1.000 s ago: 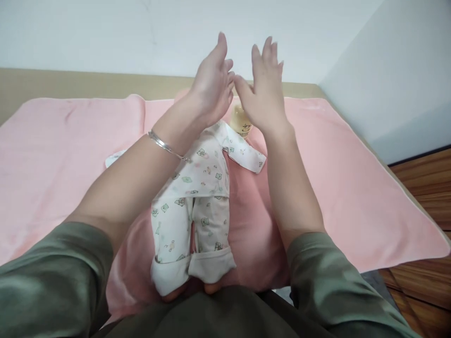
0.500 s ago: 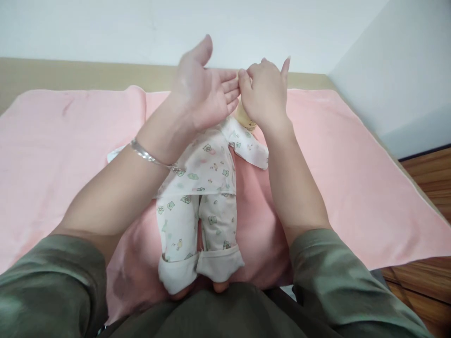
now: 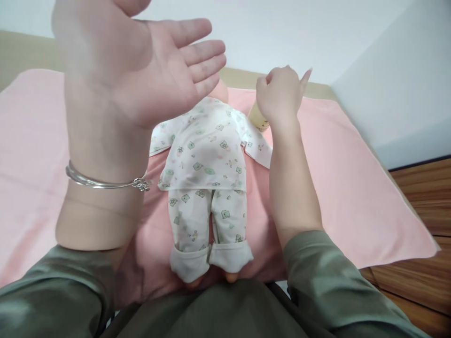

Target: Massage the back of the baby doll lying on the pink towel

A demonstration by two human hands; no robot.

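My left hand is raised close to the camera, palm turned towards me and fingers stretched out, with nothing in it. It hides most of the head of a doll in a white printed top and trousers with turned-up cuffs. The doll lies on its back or front, I cannot tell which, feet towards me. Beyond its sleeve, my right hand is curled, back upward, around a pale yellow bottle. Only the bottle's lower part shows below the hand; the rest is covered by the fingers.
A pink cloth is spread under the doll over a beige table. White walls stand behind and to the right. Brown wooden boards show at the lower right.
My left hand has come up, nearer to the camera and to the left, away from my right hand. My right hand and the yellow bottle have shifted slightly right. More of the doll's top shows.
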